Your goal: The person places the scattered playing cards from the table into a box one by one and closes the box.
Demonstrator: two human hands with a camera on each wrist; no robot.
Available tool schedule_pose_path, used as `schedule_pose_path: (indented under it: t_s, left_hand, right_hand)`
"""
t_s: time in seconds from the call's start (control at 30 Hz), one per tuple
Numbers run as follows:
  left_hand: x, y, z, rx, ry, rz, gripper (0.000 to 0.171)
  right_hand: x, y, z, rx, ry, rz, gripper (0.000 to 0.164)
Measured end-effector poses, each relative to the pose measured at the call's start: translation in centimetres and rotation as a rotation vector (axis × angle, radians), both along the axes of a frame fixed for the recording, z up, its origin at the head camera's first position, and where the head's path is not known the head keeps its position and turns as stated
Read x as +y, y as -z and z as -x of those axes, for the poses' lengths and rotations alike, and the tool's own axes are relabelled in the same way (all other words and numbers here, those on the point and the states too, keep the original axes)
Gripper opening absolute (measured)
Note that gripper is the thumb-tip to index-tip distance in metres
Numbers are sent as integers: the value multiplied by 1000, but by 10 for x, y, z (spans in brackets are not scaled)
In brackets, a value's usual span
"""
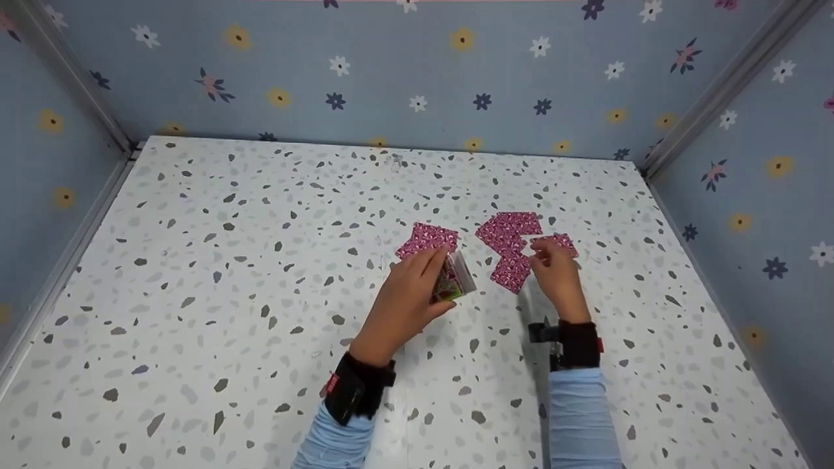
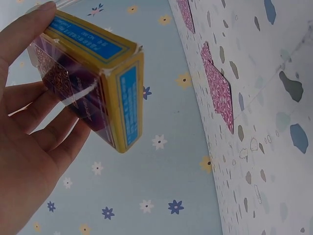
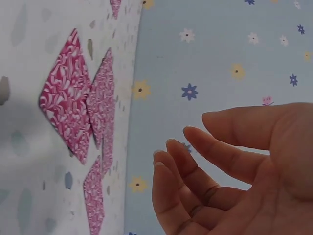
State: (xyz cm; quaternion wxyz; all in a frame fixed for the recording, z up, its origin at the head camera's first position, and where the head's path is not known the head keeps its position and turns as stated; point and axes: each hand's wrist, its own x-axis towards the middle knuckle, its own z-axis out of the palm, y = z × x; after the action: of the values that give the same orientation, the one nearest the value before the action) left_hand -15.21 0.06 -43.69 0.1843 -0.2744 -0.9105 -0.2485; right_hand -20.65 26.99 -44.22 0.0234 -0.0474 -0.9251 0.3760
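My left hand point(image 1: 404, 290) holds a playing card box point(image 2: 98, 73), thumb on one side and fingers on the other. The box has yellow-and-blue edges and a dark purple face; in the head view a pale flap point(image 1: 464, 272) stands out on its right. My right hand point(image 3: 230, 171) has its fingers loosely curved, thumb apart from them, with nothing between. Right beside its fingertips in the head view lies a pink-patterned card point(image 1: 564, 243). More such cards point(image 1: 511, 272) lie face down just left of that hand, some overlapping. Other pink cards point(image 1: 427, 238) lie beyond the left hand, partly covered by it.
The white speckled table point(image 1: 228, 293) stretches out on both sides of the hands. Blue flowered panels point(image 1: 391, 71) enclose its back and sides, with grey metal posts point(image 1: 723, 85) at the corners. Both wrists carry black straps point(image 1: 578, 345).
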Motion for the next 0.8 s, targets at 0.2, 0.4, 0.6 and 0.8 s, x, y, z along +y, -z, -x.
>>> schedule_pose_path:
  t_s: [0.2, 0.4, 0.6, 0.8]
  left_hand:
    - [0, -1, -1, -15, 10, -12, 79]
    - [-1, -3, 0, -44, 1, -9, 80]
    - [0, -2, 1, -49, 0, 0, 81]
    - [-1, -2, 1, -34, 1, 14, 80]
  right_hand:
    - [1, 14, 13, -54, 17, -27, 35]
    - [-2, 18, 22, -68, 30, -31, 36]
    - [0, 24, 26, -117, 14, -149, 42]
    - [2, 28, 25, -276, 9, -215, 66]
